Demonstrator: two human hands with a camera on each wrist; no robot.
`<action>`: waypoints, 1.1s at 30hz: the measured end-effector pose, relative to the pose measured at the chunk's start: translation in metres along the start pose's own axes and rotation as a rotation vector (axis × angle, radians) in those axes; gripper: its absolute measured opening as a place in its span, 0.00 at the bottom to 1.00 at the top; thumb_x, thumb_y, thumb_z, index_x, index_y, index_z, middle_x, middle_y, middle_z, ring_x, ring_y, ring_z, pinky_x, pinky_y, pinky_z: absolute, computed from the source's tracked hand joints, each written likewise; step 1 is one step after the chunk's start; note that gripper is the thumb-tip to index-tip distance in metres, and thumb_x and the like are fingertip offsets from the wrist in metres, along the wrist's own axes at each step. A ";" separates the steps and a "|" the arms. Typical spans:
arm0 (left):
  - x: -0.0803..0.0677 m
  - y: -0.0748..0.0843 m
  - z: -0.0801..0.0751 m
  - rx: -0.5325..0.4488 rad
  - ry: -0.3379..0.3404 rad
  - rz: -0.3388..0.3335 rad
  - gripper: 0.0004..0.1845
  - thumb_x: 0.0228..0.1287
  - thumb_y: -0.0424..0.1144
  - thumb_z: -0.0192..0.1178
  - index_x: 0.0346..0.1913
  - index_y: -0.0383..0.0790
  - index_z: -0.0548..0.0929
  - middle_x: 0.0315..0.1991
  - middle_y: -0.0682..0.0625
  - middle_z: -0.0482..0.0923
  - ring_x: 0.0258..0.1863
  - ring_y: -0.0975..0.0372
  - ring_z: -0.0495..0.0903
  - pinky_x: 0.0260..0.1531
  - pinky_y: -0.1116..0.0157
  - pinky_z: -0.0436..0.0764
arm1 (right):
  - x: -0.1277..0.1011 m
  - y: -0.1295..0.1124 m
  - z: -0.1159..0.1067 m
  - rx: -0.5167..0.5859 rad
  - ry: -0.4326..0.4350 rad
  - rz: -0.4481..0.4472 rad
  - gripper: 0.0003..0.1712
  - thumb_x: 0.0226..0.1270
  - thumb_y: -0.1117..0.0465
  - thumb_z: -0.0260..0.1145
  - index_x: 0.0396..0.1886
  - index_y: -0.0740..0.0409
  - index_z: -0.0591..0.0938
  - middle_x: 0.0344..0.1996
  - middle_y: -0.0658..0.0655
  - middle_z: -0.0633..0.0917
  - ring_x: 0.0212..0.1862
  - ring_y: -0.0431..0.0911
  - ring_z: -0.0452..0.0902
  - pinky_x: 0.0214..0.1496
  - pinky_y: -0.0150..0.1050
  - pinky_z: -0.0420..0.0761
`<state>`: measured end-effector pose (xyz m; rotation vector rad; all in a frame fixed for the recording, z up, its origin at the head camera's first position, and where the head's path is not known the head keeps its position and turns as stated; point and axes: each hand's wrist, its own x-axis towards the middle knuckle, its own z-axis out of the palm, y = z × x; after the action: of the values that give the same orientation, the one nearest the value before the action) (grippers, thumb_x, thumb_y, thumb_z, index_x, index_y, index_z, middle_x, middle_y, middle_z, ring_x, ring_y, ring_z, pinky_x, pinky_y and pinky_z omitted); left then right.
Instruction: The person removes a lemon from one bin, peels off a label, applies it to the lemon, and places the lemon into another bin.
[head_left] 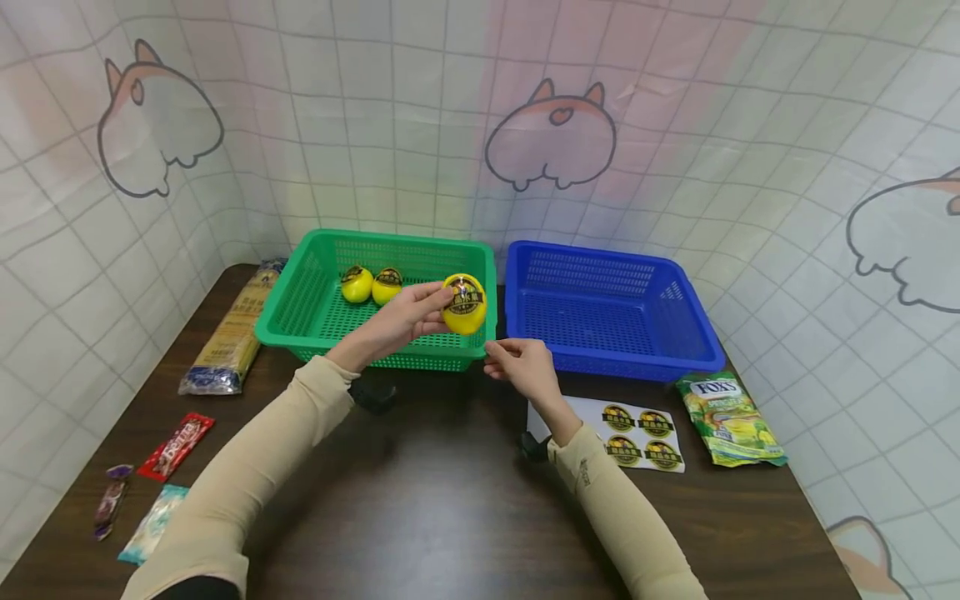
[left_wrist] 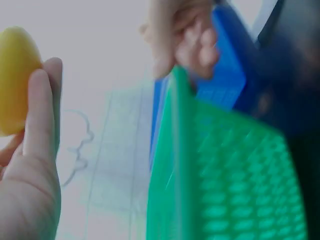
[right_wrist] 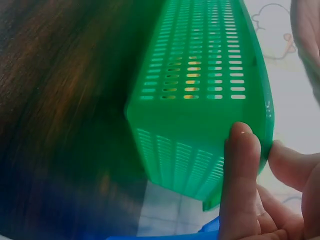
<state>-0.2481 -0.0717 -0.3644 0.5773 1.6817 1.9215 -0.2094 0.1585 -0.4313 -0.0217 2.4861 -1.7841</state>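
Observation:
My left hand (head_left: 408, 317) grips a yellow fruit (head_left: 465, 318) bearing a round black-and-gold sticker, held up over the right end of the green basket (head_left: 405, 240). In the left wrist view the fruit (left_wrist: 17, 82) is cut off by the frame's edge. My right hand (head_left: 528, 371) is at that basket's front right corner; in the right wrist view its thumb and forefinger (right_wrist: 242, 172) pinch the rim from both sides. Two more stickered yellow fruits (head_left: 357, 284) lie inside the green basket, towards its left. A sheet of similar stickers (head_left: 648, 433) lies partly behind the right forearm.
A blue basket (head_left: 585, 308) stands right of the green one. At the right edge lies a green candy bag (head_left: 727, 421). On the left are a noodle pack (head_left: 236, 329), a red wrapper (head_left: 177, 446), a purple-brown candy (head_left: 111, 504) and a pale blue packet (head_left: 153, 525).

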 end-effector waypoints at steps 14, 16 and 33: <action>0.050 0.029 -0.060 -0.075 0.330 -0.041 0.34 0.71 0.52 0.57 0.71 0.39 0.58 0.67 0.42 0.67 0.51 0.63 0.84 0.59 0.68 0.82 | 0.001 -0.001 0.004 0.045 0.033 0.001 0.17 0.68 0.57 0.68 0.47 0.66 0.87 0.35 0.69 0.90 0.25 0.36 0.86 0.41 0.46 0.90; 0.056 0.030 -0.066 -0.053 0.356 -0.072 0.34 0.71 0.51 0.57 0.70 0.40 0.57 0.71 0.40 0.62 0.59 0.59 0.81 0.66 0.65 0.78 | 0.000 -0.001 0.004 0.054 0.036 0.001 0.16 0.68 0.57 0.68 0.47 0.67 0.86 0.35 0.69 0.90 0.25 0.35 0.85 0.42 0.49 0.90; 0.090 -0.023 -0.095 0.610 0.450 -0.294 0.33 0.75 0.55 0.50 0.65 0.28 0.64 0.59 0.35 0.68 0.50 0.50 0.74 0.57 0.54 0.79 | 0.000 -0.001 0.003 0.079 0.034 0.004 0.15 0.68 0.59 0.68 0.45 0.68 0.87 0.34 0.71 0.89 0.23 0.35 0.84 0.34 0.39 0.90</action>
<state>-0.3747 -0.0863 -0.4021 0.0819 2.5057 1.3776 -0.2088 0.1552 -0.4309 0.0193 2.4341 -1.8951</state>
